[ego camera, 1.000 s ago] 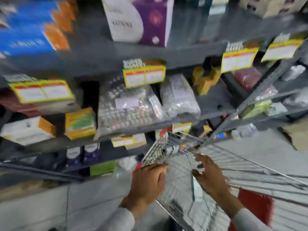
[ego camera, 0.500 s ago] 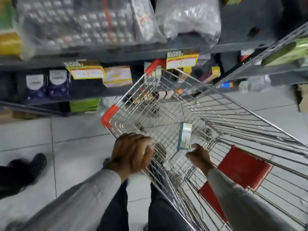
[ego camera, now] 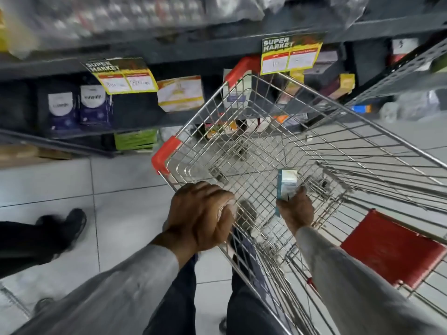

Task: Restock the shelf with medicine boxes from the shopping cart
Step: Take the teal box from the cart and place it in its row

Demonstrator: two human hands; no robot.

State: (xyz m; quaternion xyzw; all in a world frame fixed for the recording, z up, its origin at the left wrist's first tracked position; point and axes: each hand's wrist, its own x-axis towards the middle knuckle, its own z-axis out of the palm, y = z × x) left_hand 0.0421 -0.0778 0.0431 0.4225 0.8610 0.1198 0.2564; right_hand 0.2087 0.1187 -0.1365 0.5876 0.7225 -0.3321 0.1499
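Small white-and-teal medicine box (ego camera: 287, 183): upright, inside the wire shopping cart (ego camera: 338, 151), near its near-left corner, pinched at the lower end by the right hand (ego camera: 296, 209). Fingers wrapped round the bottom of the box, top half free. Left hand (ego camera: 202, 217) clenched over the cart's near-left rim, fingers curled on the wire.

Step in hand, judging by layout: lift box clear of cart, carry to shelf. To do well: raise straight up past the rim wires before swinging left and far, since a low grip leaves the tall end free to snag the mesh. Keep left hand on rim to stop the cart rolling. Worth re-seating grip toward mid-box if it tips.

Cart contents: no other box seen on the mesh floor; red fold-down seat flap (ego camera: 391, 250) at near right. Boxes visible through the far wires look to sit on the shelf behind, not in the cart; cannot tell for sure.

Dark grey metal shelf (ego camera: 169, 52), far side: two dark purple boxes (ego camera: 77, 110) at left, cream-and-yellow box (ego camera: 180, 94) mid, green packs (ego camera: 135, 141) on the lowest tier. Open gap between the purple boxes and the cream box.
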